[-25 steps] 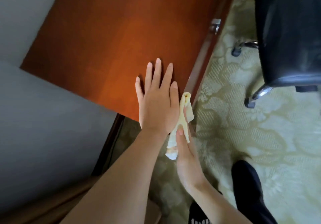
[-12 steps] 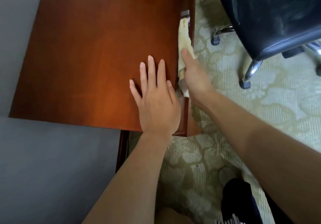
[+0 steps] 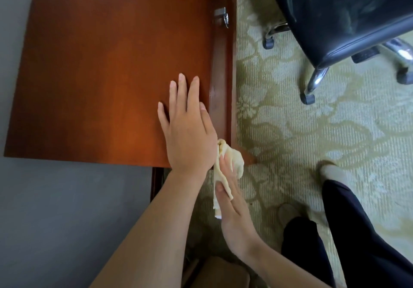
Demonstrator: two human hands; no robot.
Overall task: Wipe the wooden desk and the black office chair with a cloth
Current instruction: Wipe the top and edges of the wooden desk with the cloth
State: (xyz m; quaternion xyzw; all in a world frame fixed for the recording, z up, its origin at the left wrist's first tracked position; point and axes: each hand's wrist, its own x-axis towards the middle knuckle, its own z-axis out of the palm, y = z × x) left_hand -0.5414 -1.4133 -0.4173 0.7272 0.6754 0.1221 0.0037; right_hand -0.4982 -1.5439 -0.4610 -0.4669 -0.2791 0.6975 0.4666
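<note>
Now left hand (image 3: 190,136) lies flat, fingers straight, on the wooden desk (image 3: 100,64) top by its near right corner. Beside it, right hand (image 3: 234,216) pinches cream cloth (image 3: 234,160) between thumb and fingers against the desk's right edge. Far right, black office chair (image 3: 335,15) stands on patterned carpet (image 3: 312,142).

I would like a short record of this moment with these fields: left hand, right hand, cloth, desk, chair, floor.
left hand: flat on the desk top, fingers straight
right hand: holds the cloth, thumb over it
cloth: pale yellow, bunched, at the desk's near corner edge
desk: reddish-brown wood, metal handle on its side
chair: black, on castors, apart from the desk, untouched
floor: patterned green carpet
</note>
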